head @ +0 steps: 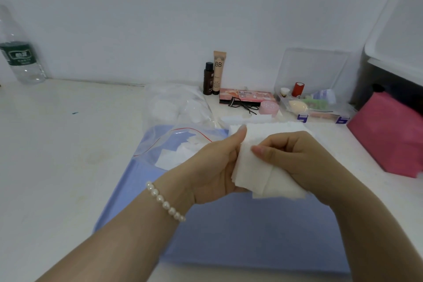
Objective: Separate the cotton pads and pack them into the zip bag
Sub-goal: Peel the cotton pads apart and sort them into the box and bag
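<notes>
A white table [57,167] runs up against a plain white wall [160,7], with a blue mat [240,236] spread in front. Above the mat, the left hand [212,167] grips a stack of cotton pads [256,167], thumb on its upper edge, while the right hand [295,155] pinches a pad at the front. The zip bag [174,142] (red-lined, a few pads inside) lies on the mat's far left corner. Cosmetics crowd the back; a water bottle [20,57] stands far left.
</notes>
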The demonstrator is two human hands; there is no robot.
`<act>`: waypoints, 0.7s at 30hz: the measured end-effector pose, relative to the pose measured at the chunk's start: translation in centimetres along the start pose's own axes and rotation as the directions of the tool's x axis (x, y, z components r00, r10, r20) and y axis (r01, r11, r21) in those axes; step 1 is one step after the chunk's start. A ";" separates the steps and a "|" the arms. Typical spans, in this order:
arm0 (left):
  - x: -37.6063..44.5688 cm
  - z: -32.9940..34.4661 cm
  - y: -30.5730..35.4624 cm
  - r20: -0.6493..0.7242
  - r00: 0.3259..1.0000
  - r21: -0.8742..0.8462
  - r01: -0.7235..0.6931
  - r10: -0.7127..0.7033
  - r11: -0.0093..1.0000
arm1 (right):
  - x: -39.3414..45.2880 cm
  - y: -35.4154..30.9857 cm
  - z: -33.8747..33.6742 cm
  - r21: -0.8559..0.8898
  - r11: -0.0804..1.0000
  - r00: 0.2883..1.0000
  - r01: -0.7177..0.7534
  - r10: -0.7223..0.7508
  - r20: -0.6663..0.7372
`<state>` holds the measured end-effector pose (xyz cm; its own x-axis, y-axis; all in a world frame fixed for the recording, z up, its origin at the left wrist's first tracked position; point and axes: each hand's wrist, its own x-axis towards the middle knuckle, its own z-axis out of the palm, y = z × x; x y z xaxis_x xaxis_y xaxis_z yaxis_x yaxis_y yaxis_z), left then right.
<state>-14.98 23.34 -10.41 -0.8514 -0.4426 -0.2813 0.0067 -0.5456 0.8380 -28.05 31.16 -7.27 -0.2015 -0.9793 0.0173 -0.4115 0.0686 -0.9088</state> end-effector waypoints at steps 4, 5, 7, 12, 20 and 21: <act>0.0 0.0 0.0 0.056 0.998 0.030 -0.015 0.013 0.999 | 0.2 0.3 0.1 -0.020 1.000 1.000 -0.001 0.001 -0.020; 0.0 0.0 -0.1 0.063 0.997 0.040 -0.037 0.035 0.999 | 0.3 0.4 0.0 -0.018 1.000 1.000 0.002 -0.002 -0.027; 0.0 0.0 -0.4 0.068 0.995 0.084 -0.079 0.073 0.993 | 0.4 0.4 0.0 -0.001 1.000 0.999 0.000 0.000 -0.032; 0.1 -0.2 -0.8 0.089 0.991 0.075 -0.108 0.102 0.991 | 0.4 0.5 -0.2 0.031 1.000 0.999 0.000 0.001 -0.036; 0.0 -1.0 0.3 0.081 0.982 -0.074 -0.167 0.173 0.983 | 0.0 0.5 -2.0 0.309 0.950 0.999 0.049 -0.046 -0.018; -0.1 -1.1 0.5 0.083 0.978 -0.115 -0.181 0.191 0.977 | 0.1 0.7 -2.2 0.332 0.941 0.997 0.063 -0.043 -0.066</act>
<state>-14.36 22.34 -10.52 -0.8752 -0.4777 -0.0760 0.2208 -0.5343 0.8159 -30.30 31.49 -6.97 -0.2415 -0.9667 0.0842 -0.1049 -0.0602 -0.9927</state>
